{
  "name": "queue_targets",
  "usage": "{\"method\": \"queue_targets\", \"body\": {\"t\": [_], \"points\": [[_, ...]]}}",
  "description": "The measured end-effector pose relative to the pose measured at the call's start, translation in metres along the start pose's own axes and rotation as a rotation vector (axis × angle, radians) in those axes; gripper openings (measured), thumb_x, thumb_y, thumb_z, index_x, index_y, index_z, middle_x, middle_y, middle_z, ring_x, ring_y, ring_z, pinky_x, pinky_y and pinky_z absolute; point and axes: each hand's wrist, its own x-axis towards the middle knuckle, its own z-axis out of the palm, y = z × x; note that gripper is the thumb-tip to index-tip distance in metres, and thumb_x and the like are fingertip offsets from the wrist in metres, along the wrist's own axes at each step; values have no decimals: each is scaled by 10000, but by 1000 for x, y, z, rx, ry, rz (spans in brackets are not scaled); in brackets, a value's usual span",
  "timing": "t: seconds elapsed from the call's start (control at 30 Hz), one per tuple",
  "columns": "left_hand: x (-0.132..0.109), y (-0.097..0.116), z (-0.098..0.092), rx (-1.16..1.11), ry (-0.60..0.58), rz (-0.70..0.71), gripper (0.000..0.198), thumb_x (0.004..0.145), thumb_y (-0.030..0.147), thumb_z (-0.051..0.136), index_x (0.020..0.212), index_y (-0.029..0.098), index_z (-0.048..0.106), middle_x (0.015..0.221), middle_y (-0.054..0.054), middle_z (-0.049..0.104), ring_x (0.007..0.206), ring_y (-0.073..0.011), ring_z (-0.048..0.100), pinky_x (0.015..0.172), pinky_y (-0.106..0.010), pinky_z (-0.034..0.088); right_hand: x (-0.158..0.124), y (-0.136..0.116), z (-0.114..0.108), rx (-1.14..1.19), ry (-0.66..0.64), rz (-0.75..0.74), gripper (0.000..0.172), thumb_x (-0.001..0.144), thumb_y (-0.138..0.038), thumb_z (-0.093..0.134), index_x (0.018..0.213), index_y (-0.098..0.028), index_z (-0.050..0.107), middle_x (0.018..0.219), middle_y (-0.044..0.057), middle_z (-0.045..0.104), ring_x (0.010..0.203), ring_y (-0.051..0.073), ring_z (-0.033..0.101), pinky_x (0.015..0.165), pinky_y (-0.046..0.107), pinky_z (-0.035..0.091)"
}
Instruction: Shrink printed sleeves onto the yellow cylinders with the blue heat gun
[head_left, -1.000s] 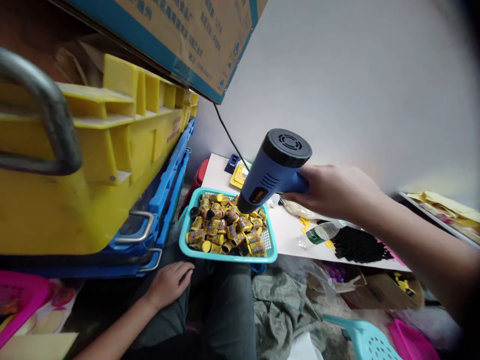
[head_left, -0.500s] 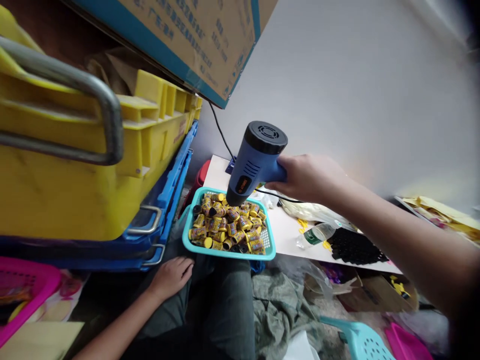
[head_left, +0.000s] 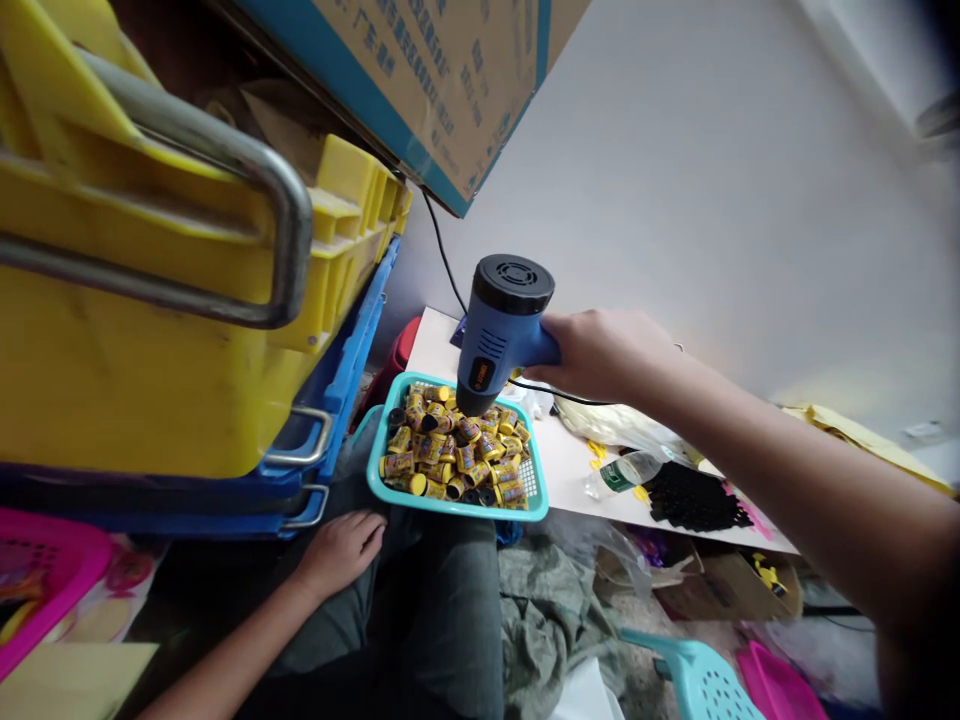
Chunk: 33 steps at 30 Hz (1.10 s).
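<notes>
My right hand (head_left: pixel 589 350) is wrapped round the handle of a blue heat gun (head_left: pixel 495 335) with a black vented back end. Its black nozzle points down over a turquoise plastic basket (head_left: pixel 457 508), just above the heap inside. Small yellow labelled bottles (head_left: pixel 431 452) fill that basket, lying every way, several with yellow caps and a few showing dark ends. Resting on my left thigh, just below the basket's front left corner, my left hand (head_left: pixel 345 548) lies palm down with loosely stretched fingers and holds nothing.
Stacked yellow (head_left: pixel 150 400) and blue crates (head_left: pixel 349 370) with metal handles rise close on the left. A printed carton (head_left: pixel 450 90) overhangs the back. On the white table (head_left: pixel 559 480) lie a plastic bottle (head_left: pixel 626 474) and black pieces (head_left: pixel 694 497). A turquoise stool (head_left: pixel 705 680) stands lower right.
The heat gun has shifted slightly left and its nozzle a little lower and to the right, so it stands more upright. My left hand stays on my thigh. The view has turned slightly.
</notes>
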Motion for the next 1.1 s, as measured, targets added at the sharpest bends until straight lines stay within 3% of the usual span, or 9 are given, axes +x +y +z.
{"method": "queue_targets", "body": {"t": [0.23,0.63,1.1], "points": [[0,0,0,-37,29,-12,240,927,226,412,875,222,646,774,-20,683,728,-166,645,680,-277,488,11,-9,-9,-48,-13,-23,453,788,-599,450,1023,-236,584,792,60,613,564,120,435,529,250,229],[0,1,0,-14,35,9,245,931,209,397,867,214,633,765,-16,686,709,-178,649,660,-296,478,14,-17,-17,-90,-29,-37,492,800,-621,424,1053,-238,602,803,75,617,607,161,507,532,263,266],[1,3,-3,-22,27,-2,240,928,202,400,867,216,632,775,-14,691,723,-174,651,670,-295,475,19,-23,-20,-117,-12,-71,499,801,-626,452,1066,-232,606,802,79,618,600,157,497,520,260,239]]}}
